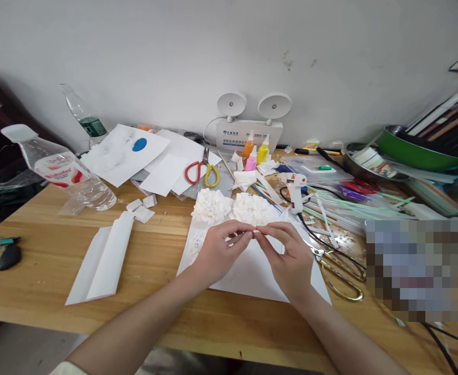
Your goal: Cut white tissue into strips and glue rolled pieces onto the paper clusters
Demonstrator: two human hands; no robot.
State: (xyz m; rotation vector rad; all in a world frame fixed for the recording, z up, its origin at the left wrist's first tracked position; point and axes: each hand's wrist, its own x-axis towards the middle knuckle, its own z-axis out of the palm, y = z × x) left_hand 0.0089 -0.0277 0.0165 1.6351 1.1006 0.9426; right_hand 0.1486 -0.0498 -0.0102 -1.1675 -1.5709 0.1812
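Note:
My left hand [223,247] and my right hand [291,258] meet fingertip to fingertip over a white sheet of paper [248,278]. Pinched between them is a tiny white piece [256,230] that looks like paper; the fingers hide most of it. Just beyond the hands sit two fluffy white clusters of crumpled bits, one on the left [211,205] and another on the right [252,207]. More white bits [196,245] lie beside my left hand. Gold-handled scissors [342,276] rest to the right of my right hand.
A hot glue gun [295,192] stands behind, its cord trailing right. Red-and-yellow-handled scissors [203,172] and paint bottles [250,159] lie further back. Folded white paper [106,263] and a water bottle [67,174] are at left. Strips and sticks clutter the right.

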